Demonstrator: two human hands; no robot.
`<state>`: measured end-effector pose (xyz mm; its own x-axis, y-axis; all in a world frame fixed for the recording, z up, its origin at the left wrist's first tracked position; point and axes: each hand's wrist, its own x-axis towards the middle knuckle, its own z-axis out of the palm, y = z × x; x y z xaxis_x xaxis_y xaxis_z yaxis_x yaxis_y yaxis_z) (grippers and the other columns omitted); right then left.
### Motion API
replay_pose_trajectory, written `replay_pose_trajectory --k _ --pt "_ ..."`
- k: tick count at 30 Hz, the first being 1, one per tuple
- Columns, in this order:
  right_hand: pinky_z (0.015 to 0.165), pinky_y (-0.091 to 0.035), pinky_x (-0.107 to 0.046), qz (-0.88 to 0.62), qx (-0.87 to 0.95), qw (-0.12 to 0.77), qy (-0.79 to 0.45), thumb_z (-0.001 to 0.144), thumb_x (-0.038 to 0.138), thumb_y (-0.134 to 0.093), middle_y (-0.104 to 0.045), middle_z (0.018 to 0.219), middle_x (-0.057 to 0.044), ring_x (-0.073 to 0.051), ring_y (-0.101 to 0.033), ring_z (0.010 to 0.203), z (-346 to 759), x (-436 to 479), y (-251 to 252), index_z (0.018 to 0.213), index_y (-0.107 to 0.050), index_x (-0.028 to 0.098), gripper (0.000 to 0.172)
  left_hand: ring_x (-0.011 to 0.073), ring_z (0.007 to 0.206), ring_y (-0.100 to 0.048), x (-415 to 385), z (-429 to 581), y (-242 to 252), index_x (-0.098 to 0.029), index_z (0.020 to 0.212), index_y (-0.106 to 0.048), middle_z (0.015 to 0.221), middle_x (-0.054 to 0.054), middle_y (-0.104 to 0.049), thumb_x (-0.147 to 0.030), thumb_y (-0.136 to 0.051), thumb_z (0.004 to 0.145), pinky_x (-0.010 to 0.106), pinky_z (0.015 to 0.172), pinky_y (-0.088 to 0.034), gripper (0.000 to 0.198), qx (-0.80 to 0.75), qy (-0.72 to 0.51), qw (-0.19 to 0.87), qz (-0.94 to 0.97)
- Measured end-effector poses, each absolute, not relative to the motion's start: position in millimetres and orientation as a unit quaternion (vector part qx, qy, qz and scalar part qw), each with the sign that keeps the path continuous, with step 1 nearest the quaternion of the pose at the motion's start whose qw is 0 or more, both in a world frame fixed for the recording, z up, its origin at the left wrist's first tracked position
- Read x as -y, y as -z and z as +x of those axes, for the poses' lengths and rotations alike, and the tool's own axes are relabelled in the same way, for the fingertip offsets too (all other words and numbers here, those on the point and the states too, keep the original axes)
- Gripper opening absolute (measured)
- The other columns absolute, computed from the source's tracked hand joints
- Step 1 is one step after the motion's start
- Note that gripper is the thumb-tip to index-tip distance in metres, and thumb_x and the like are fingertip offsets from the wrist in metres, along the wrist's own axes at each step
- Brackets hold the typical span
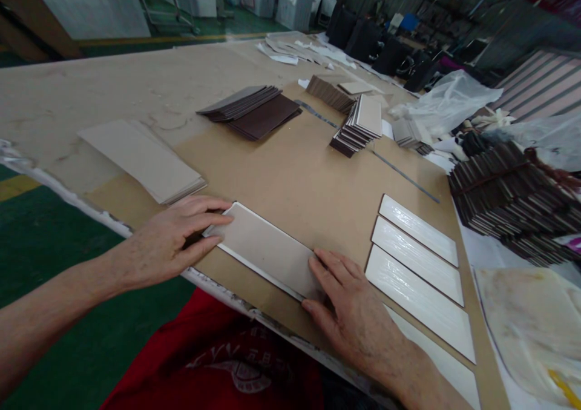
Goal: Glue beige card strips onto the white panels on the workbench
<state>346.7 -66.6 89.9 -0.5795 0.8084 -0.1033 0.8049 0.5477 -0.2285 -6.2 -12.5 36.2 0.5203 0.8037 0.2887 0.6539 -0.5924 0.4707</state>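
A long grey-beige rectangular board (267, 249) with a white border along its edges lies near the table's front edge. My left hand (175, 237) grips its left end, thumb and fingers at the near and far corners. At the right end, my right hand (349, 298) holds it the same way, fingertips on the far edge and thumb at the near one. Behind my left hand lies a thin stack of light grey sheets (145, 158). To the right are several glossy white strips (417, 295) in a row, the nearest partly hidden by my right forearm.
Dark brown boards (263, 116) lie fanned on the table, with a tilted stack of pale-faced boards (365, 119) farther right. Tied dark bundles (512, 192) stand at the right edge near clear plastic film (458, 95). A metal ruler-like strip (406, 175) lies on the brown sheet.
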Motion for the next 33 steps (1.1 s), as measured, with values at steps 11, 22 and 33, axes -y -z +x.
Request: replay_pose_trajectory --k 11,22,33 --pt "0.114 -0.04 -0.062 -0.456 0.886 -0.037 -0.071 0.098 0.037 -0.059 -0.046 0.155 -0.02 -0.038 -0.048 0.138 341 74 -87 0.144 -0.056 0.008 0.054 0.0291 0.131 -0.051 12 -7 -34 -0.029 0.132 -0.057 0.143 0.007 -0.053 -0.029 -0.054 0.098 0.048 0.109 -0.044 0.034 -0.419 -0.24 0.152 0.862" --pt "0.115 -0.043 -0.054 -0.448 0.891 -0.037 -0.064 0.099 0.045 -0.058 -0.052 0.15 -0.018 -0.036 -0.052 0.132 334 75 -85 0.143 -0.055 0.004 0.061 0.0333 0.142 -0.04 11 -7 -40 -0.026 0.132 -0.057 0.145 0.007 -0.052 -0.025 -0.051 0.097 0.054 0.121 -0.033 0.036 -0.389 -0.187 0.073 0.899" --pt "0.107 -0.049 -0.056 -0.436 0.897 -0.028 -0.071 0.095 0.058 -0.061 -0.045 0.154 -0.025 -0.041 -0.049 0.136 328 85 -84 0.145 -0.055 0.014 0.067 0.0364 0.134 -0.048 16 8 -51 -0.039 0.144 -0.049 0.141 0.001 -0.052 -0.052 -0.061 0.095 0.072 0.122 -0.01 0.052 -0.379 -0.07 0.038 0.922"
